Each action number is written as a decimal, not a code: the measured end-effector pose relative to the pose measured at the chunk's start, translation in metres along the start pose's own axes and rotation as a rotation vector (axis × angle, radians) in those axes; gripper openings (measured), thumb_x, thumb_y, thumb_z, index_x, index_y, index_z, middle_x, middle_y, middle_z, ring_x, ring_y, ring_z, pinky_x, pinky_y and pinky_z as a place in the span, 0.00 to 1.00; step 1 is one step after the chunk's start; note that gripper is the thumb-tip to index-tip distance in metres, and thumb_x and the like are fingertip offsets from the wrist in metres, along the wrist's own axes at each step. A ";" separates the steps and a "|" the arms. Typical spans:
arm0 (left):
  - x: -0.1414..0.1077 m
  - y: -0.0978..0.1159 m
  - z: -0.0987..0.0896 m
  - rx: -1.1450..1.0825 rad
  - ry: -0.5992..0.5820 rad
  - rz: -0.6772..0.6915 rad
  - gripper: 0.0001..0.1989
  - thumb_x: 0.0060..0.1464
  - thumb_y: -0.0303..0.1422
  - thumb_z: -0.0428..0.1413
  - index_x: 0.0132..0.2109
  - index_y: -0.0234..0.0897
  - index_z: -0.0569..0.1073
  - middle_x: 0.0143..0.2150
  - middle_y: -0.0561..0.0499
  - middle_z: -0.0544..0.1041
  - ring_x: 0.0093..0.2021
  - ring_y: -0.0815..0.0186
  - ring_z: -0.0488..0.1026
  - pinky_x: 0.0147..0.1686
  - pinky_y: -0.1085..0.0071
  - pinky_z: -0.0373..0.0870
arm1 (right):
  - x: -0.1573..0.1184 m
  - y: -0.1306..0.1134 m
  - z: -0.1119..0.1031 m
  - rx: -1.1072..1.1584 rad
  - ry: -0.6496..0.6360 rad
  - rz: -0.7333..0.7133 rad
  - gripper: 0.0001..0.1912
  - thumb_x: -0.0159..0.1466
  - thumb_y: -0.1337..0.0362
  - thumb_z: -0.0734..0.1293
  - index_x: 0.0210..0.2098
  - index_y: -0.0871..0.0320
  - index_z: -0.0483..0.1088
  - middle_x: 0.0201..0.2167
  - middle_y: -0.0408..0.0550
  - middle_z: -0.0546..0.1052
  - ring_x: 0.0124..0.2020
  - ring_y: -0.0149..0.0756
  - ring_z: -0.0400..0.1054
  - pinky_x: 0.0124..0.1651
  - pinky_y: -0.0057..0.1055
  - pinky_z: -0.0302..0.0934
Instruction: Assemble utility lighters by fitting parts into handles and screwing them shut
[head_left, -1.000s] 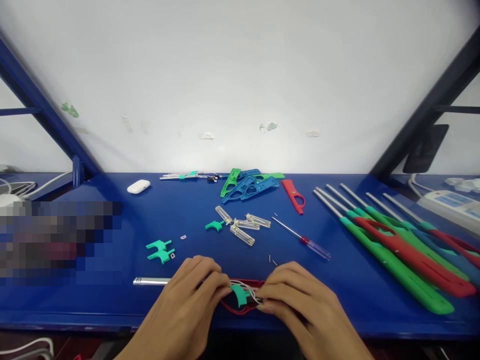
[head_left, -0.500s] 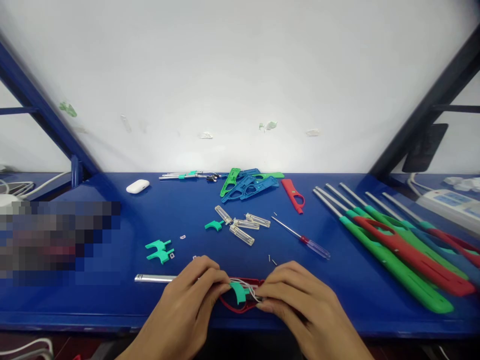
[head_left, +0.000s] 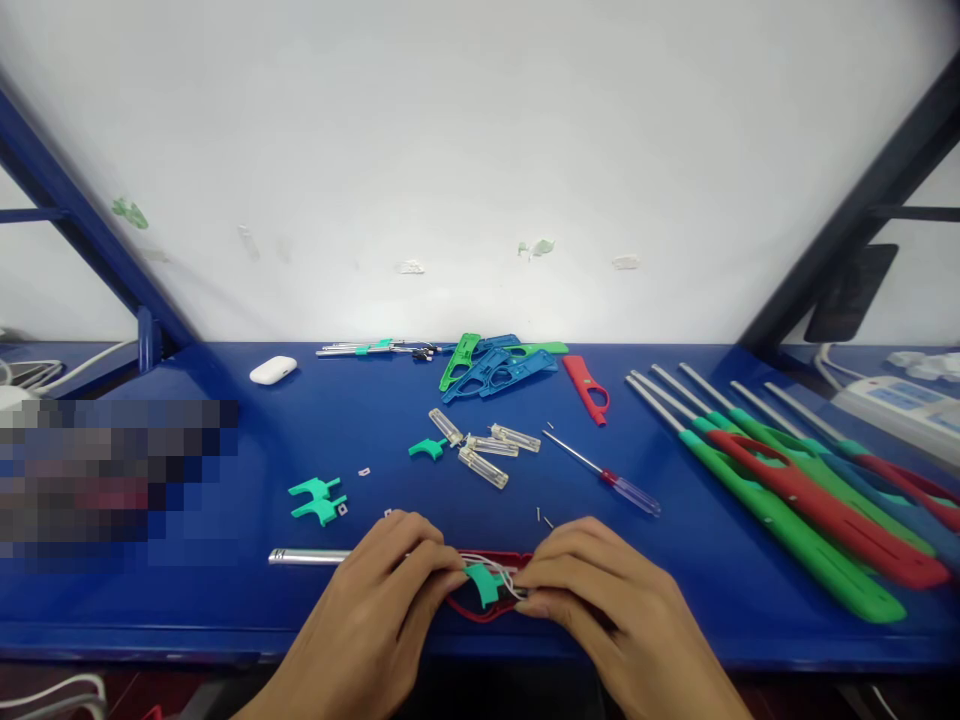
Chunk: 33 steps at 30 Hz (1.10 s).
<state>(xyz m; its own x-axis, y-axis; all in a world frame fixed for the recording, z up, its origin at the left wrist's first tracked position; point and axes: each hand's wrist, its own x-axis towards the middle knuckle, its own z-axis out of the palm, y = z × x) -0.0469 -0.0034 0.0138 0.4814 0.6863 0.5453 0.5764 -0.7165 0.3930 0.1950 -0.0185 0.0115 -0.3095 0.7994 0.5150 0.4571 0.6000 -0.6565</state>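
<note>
At the front of the table lies an opened long-nosed lighter, its red half casing [head_left: 480, 614] facing up and its silver tube [head_left: 311, 557] sticking out to the left. My left hand [head_left: 390, 585] pinches the left end of a green trigger [head_left: 484, 583] above the casing. Opposite it, my right hand [head_left: 600, 585] has its fingertips closed on a small dark igniter part [head_left: 511, 593] at the right of the trigger. White wires [head_left: 491, 563] loop over the casing between both hands. My fingers cover much of the lighter's inside.
Loose green triggers [head_left: 315, 500] lie left, clear fuel tanks [head_left: 484, 467] and a screwdriver [head_left: 630, 495] ahead. Blue casing halves [head_left: 487, 375] and silver tubes [head_left: 352, 350] sit by the wall. Several assembled lighters [head_left: 795, 500] occupy the right. Small screws [head_left: 538, 514] lie beyond my right hand.
The green trigger has tilted and shifted slightly to the right between my fingers. Both hands keep their pinch with little movement.
</note>
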 end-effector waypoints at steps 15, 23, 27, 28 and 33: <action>0.001 -0.002 0.006 -0.029 -0.003 0.018 0.11 0.72 0.21 0.51 0.45 0.40 0.73 0.39 0.54 0.76 0.38 0.67 0.73 0.42 0.73 0.72 | 0.000 0.004 0.001 -0.018 0.042 0.090 0.13 0.73 0.51 0.70 0.35 0.47 0.81 0.39 0.38 0.82 0.37 0.28 0.79 0.43 0.18 0.71; 0.002 -0.002 0.006 -0.018 0.032 0.019 0.10 0.72 0.21 0.52 0.44 0.40 0.73 0.38 0.54 0.77 0.37 0.67 0.73 0.41 0.72 0.72 | -0.003 0.002 0.007 -0.030 0.144 0.040 0.11 0.75 0.57 0.69 0.36 0.50 0.79 0.35 0.39 0.81 0.35 0.28 0.77 0.41 0.19 0.71; 0.001 -0.001 0.007 -0.028 0.032 -0.008 0.10 0.72 0.22 0.52 0.44 0.41 0.73 0.39 0.55 0.77 0.37 0.68 0.74 0.42 0.72 0.72 | -0.002 0.000 0.008 -0.037 0.167 0.058 0.12 0.75 0.55 0.69 0.35 0.49 0.78 0.33 0.38 0.80 0.33 0.29 0.76 0.38 0.22 0.70; 0.001 -0.001 0.008 -0.031 0.030 -0.014 0.10 0.72 0.22 0.52 0.44 0.42 0.73 0.39 0.55 0.77 0.38 0.68 0.74 0.42 0.72 0.72 | -0.001 -0.001 0.008 -0.033 0.171 0.067 0.12 0.75 0.55 0.70 0.35 0.49 0.78 0.32 0.38 0.80 0.33 0.29 0.76 0.37 0.21 0.70; 0.001 0.000 0.009 -0.026 0.019 -0.020 0.10 0.73 0.23 0.52 0.44 0.41 0.73 0.39 0.54 0.76 0.38 0.68 0.74 0.42 0.73 0.72 | 0.000 -0.002 0.007 -0.022 0.195 0.100 0.11 0.74 0.55 0.71 0.35 0.48 0.79 0.32 0.36 0.80 0.32 0.28 0.76 0.37 0.20 0.69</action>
<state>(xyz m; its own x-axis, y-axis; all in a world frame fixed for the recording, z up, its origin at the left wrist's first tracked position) -0.0398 -0.0014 0.0076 0.4571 0.6984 0.5508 0.5682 -0.7057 0.4233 0.1886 -0.0197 0.0088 -0.0952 0.8320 0.5465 0.4965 0.5155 -0.6983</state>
